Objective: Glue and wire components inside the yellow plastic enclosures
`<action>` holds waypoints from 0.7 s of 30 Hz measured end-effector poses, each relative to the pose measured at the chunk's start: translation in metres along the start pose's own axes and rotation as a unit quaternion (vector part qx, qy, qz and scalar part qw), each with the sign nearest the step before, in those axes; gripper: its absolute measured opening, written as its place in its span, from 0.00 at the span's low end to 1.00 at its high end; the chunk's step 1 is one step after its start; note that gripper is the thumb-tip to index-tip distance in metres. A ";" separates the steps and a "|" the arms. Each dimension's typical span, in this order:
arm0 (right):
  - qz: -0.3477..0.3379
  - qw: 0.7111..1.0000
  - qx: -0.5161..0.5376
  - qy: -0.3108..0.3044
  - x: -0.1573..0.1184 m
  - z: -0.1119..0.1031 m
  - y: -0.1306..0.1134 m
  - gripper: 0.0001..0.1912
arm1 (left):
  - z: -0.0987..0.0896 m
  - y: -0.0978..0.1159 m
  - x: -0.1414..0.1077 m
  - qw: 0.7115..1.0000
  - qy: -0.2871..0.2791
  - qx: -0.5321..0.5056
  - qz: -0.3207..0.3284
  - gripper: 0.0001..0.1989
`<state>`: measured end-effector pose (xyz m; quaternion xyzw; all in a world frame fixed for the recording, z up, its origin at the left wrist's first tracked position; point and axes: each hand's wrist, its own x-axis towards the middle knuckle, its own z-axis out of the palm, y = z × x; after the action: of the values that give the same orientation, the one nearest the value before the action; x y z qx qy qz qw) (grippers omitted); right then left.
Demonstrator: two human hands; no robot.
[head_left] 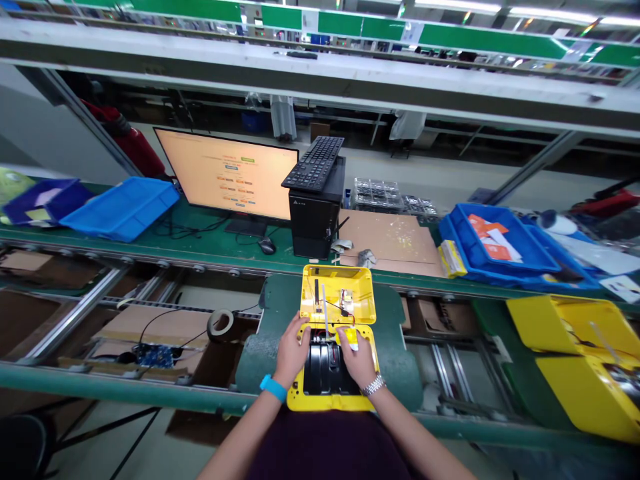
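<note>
A yellow plastic clamshell case [338, 293] lies open on a green mat [265, 333], its lid half at the far side. The lid holds a small circuit board [345, 301] with thin red and black wires. A black moulded compartment [325, 372] fills the near half. My left hand [293, 350] grips the near half's left rim. My right hand [357, 357] pinches a small yellow-and-white part [352, 339] just above the compartment. A thin white rod [325, 310] stands between my hands. A blue band circles my left wrist, and a metal watch circles my right.
Behind the mat stand a monitor [225, 175], a black computer tower [314, 215] with a keyboard on top, and a mouse [267, 245]. Blue trays [120, 208] sit left and right. A tape roll [221, 325] lies left; yellow case halves [575, 360] lie right.
</note>
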<state>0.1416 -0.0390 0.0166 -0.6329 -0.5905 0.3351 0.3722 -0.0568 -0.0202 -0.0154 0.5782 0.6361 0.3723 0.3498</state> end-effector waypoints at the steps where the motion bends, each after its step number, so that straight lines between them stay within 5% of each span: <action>1: -0.001 1.000 -0.003 0.000 0.000 0.000 0.000 0.28 | 0.000 0.001 0.000 1.000 0.000 0.001 -0.002 0.19; 10: -0.046 0.999 -0.026 -0.010 -0.001 -0.005 -0.009 0.25 | -0.001 0.002 -0.001 1.000 0.005 -0.005 0.008 0.19; 14: 0.034 0.992 0.108 0.057 0.000 -0.004 -0.004 0.26 | -0.002 0.000 -0.001 1.000 0.008 -0.002 -0.001 0.21; 18: 0.165 0.930 0.317 0.080 0.007 -0.006 -0.007 0.31 | -0.007 0.009 0.000 0.996 0.041 0.070 0.026 0.18; 21: 0.182 0.888 0.417 0.073 0.011 -0.010 -0.014 0.29 | -0.009 0.017 0.003 0.991 0.044 0.117 0.057 0.13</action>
<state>0.1442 -0.0287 0.0336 -0.5381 -0.2422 0.5655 0.5762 -0.0566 -0.0169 0.0036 0.6333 0.6561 0.3402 0.2297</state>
